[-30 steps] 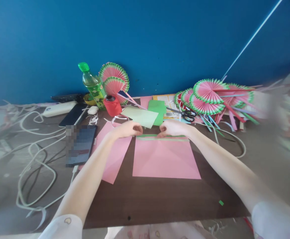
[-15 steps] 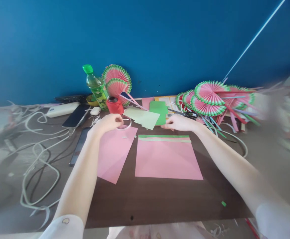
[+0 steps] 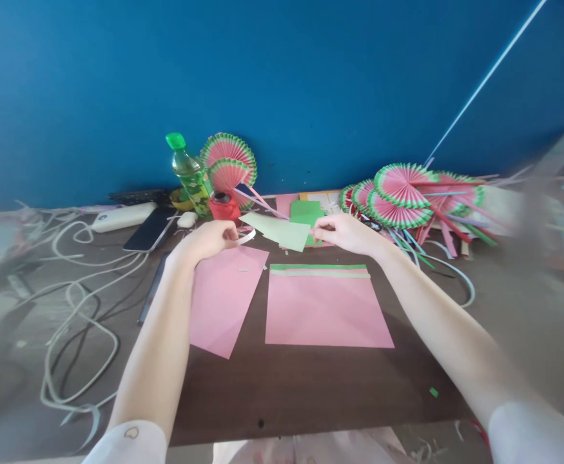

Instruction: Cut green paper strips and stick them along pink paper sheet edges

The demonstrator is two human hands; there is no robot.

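Looking down from the head: onto a dark worktop (image 3: 320,390), with left hand (image 3: 207,240) and right hand (image 3: 347,231) well apart, beyond the broad pink sheet (image 3: 327,316).
Just changed: gone from the top edge of that sheet, touched by fingers of both hands a second ago; parted now, with the right hand brought up to the right end of the pale green sheet (image 3: 274,227).
Meaning for the work: seemingly a break in contact with the banded edge, left lying flat and uncovered.
Banded edge: lined along the top with a green strip (image 3: 311,267), and just below it with a pale strip (image 3: 320,274).
Left grip: nearly closed, thumb and fingers together, apparently pinching the white loop (image 3: 247,238), tilted near the top of the slanted pink sheet (image 3: 223,296).
Right grip: curled, thumb and forefinger close together at the pale green sheet; too small to tell whether pinching it or only just beside it.
Behind the right fingers: dark green paper (image 3: 307,210), partly covered by the pale green sheet.
Back of the worktop: crowded with a red container (image 3: 224,207), a bottle (image 3: 189,174) and pleated paper fans (image 3: 401,193).
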